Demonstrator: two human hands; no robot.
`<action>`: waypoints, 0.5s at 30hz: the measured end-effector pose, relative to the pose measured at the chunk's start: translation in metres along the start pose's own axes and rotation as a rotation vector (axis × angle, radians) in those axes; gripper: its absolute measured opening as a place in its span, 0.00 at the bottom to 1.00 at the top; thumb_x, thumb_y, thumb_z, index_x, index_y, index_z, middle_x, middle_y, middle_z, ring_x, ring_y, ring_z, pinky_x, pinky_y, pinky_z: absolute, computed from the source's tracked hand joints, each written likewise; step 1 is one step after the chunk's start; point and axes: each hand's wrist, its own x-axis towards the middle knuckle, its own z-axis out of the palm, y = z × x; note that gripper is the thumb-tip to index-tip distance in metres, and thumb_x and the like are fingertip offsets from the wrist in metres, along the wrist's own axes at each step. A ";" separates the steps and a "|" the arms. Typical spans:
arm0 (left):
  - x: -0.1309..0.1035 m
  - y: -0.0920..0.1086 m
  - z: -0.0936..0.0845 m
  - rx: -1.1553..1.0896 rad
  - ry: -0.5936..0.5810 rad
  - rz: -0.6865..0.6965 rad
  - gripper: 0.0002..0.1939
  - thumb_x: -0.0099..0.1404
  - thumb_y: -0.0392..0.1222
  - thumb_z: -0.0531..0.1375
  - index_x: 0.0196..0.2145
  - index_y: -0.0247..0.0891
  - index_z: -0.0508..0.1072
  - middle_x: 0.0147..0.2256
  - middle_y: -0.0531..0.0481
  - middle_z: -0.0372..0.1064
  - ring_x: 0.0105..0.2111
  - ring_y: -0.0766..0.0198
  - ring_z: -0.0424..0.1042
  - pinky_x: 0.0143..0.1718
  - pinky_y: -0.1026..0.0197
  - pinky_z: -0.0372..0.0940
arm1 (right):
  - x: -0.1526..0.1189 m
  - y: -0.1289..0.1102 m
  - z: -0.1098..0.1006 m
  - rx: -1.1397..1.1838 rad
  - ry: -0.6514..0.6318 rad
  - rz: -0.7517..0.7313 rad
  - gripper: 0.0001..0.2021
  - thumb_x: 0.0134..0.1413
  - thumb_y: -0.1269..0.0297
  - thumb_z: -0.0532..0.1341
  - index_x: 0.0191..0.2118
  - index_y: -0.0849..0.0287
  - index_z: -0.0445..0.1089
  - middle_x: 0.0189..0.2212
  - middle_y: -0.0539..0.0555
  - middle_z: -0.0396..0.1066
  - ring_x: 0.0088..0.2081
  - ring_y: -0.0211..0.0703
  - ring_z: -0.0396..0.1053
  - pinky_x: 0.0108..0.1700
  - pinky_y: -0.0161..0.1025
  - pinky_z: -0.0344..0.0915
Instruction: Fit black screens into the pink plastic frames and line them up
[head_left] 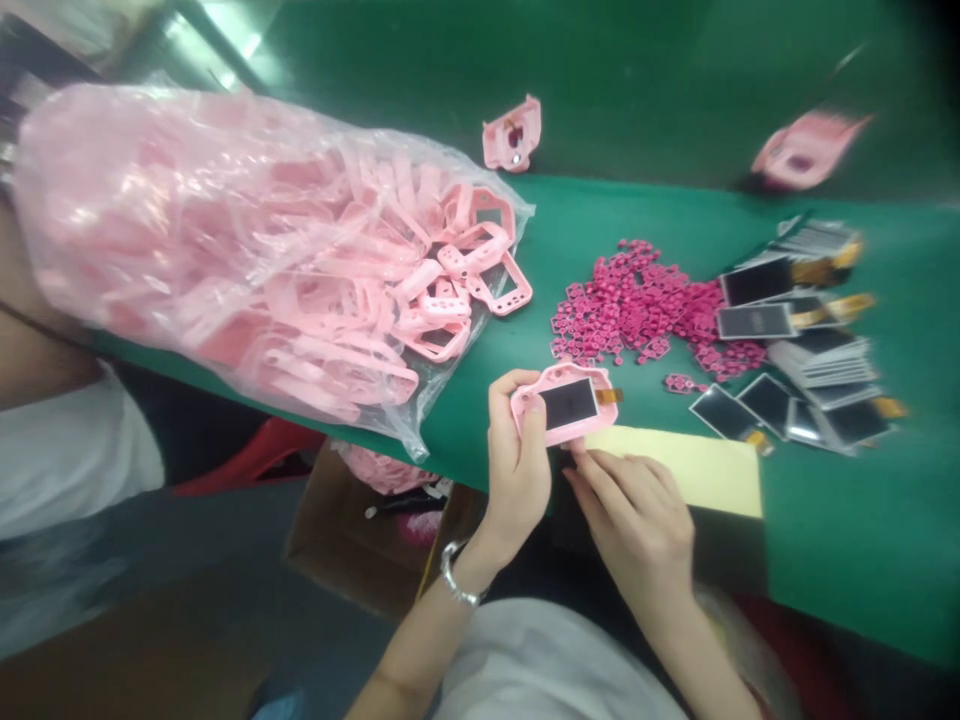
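L fingers (534, 430) gripped pink shell (556, 373), LCD (571, 403) apparently in; R fingers (602, 480): grip unclear; magenta btns (634, 300), extra LCDs (757, 283) lay unfitted beyond shell.

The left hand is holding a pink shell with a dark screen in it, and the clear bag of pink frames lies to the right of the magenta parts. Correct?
Not quite: the head view shows the clear bag to the left of the magenta parts. The left hand does hold the pink shell with a dark screen.
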 end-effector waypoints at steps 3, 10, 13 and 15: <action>-0.004 0.002 -0.006 0.066 -0.118 0.011 0.09 0.79 0.42 0.52 0.52 0.42 0.68 0.47 0.48 0.74 0.42 0.64 0.77 0.44 0.65 0.69 | -0.003 0.001 0.000 0.000 0.046 -0.026 0.16 0.56 0.79 0.71 0.49 0.64 0.74 0.40 0.56 0.82 0.34 0.42 0.77 0.51 0.47 0.70; 0.000 0.000 -0.009 0.156 -0.275 -0.034 0.11 0.79 0.41 0.50 0.54 0.42 0.68 0.42 0.49 0.76 0.30 0.66 0.74 0.37 0.64 0.70 | -0.011 -0.005 -0.007 0.006 0.087 -0.089 0.13 0.58 0.80 0.70 0.47 0.62 0.75 0.39 0.53 0.83 0.32 0.36 0.77 0.54 0.45 0.69; 0.001 -0.002 -0.010 0.026 -0.312 -0.167 0.11 0.79 0.45 0.50 0.54 0.42 0.66 0.35 0.51 0.75 0.27 0.65 0.75 0.31 0.64 0.69 | -0.001 -0.009 -0.023 0.096 0.192 0.030 0.09 0.59 0.79 0.69 0.42 0.59 0.76 0.37 0.51 0.81 0.35 0.37 0.78 0.52 0.43 0.71; 0.000 -0.001 -0.010 -0.053 -0.318 -0.225 0.11 0.79 0.46 0.52 0.53 0.42 0.67 0.34 0.52 0.74 0.27 0.65 0.75 0.31 0.64 0.69 | 0.012 -0.008 -0.035 0.159 0.210 0.196 0.06 0.61 0.75 0.67 0.41 0.58 0.75 0.43 0.54 0.80 0.43 0.40 0.79 0.50 0.40 0.73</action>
